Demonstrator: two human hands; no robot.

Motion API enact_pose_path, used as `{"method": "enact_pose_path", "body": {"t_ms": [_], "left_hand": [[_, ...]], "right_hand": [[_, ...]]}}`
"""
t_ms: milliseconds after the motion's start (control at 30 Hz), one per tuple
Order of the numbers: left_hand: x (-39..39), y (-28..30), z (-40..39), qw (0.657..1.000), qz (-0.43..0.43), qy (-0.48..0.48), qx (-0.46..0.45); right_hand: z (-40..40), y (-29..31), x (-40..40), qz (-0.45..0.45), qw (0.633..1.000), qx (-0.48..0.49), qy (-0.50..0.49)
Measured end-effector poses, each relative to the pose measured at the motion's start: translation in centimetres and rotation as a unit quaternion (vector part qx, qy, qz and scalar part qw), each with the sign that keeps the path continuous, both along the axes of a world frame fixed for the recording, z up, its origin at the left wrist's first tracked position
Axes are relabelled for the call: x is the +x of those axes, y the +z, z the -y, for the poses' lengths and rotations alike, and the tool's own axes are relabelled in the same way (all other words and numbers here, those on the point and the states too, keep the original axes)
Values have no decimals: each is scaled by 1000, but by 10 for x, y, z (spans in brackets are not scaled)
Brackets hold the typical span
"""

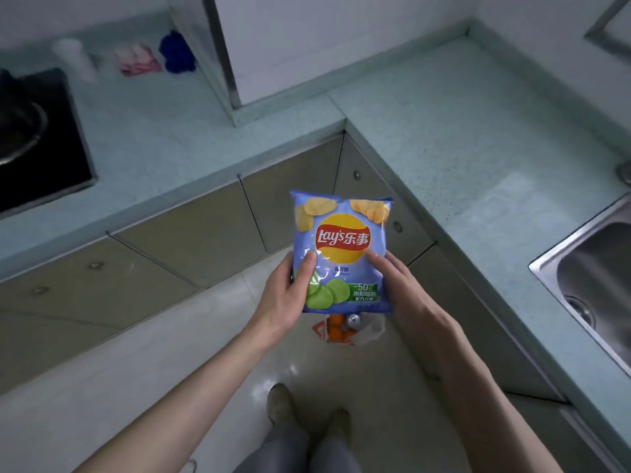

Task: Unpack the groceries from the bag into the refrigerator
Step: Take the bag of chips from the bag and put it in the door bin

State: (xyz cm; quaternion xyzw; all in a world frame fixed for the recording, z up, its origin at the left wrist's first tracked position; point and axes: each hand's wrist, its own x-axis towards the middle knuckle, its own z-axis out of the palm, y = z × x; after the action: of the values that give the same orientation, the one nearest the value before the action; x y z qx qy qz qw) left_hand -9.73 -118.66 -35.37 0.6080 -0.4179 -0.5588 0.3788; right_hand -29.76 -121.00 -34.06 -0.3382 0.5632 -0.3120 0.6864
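We hold a puffy blue chip bag point(341, 250), with a red and yellow logo and green chips on it, upright in the air above the floor point(136, 370), our left hand point(286, 298) and right hand point(406, 288) gripping its sides.

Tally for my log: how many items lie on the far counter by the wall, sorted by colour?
White item: 1
Pink item: 1
Dark blue item: 1
Total: 3
All three are blurred; the pink and blue look like gloves or cloths, but I cannot tell which.
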Motion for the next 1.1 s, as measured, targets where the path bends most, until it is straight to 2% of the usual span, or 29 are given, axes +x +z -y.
{"method": "enact_pose_path", "body": {"t_ms": [200,367,667,833,1100], "left_hand": [[18,74,-21,997,3,29,-67],[31,107,-37,987,28,107,-114],[40,160,-85,958,84,227,-157],[54,184,-124,925,142,311,-165],[101,214,-211,890,109,404,-181]], "right_hand": [[-3,85,32,-18,997,-81,-1],[-11,135,56,-33,989,-145,21],[-19,175,90,-81,961,-244,102],[-29,188,122,-45,942,-291,161],[-80,222,198,16,896,-328,300]]}}
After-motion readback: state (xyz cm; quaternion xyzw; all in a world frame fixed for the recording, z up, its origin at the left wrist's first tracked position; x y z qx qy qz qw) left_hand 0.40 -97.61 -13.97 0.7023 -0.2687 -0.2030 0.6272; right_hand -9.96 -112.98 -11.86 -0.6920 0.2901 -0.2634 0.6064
